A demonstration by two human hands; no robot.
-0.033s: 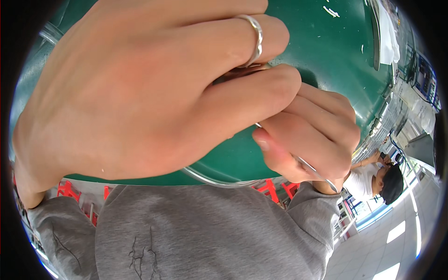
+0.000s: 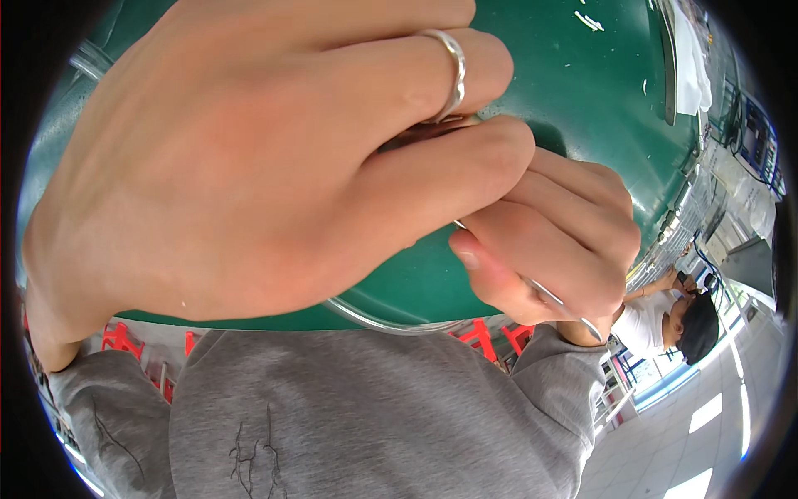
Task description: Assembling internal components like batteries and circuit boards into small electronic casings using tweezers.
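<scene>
Left hand [image 2: 233, 175], 9 o'clock: fingers curled; cannot tell whether gripping. Its bulk hides the work, so a misplaced tool end could prick a finger. Tool [image 2: 553, 297], 4 o'clock: slim, smooth, shiny metal; could twist if the pinch slackens. Right hand [image 2: 561, 237], 3 o'clock: clenched around tool. Table [image 2: 586, 96], 1–2 o'clock: green, glossy, white scraps [image 2: 590, 21].

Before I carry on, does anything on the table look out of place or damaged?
Mildly: a few thin white scraps lie loose on the green table, upper right, looking like stray litter. I see no spill or damage, but the left hand hides much of the table beneath it.
</scene>
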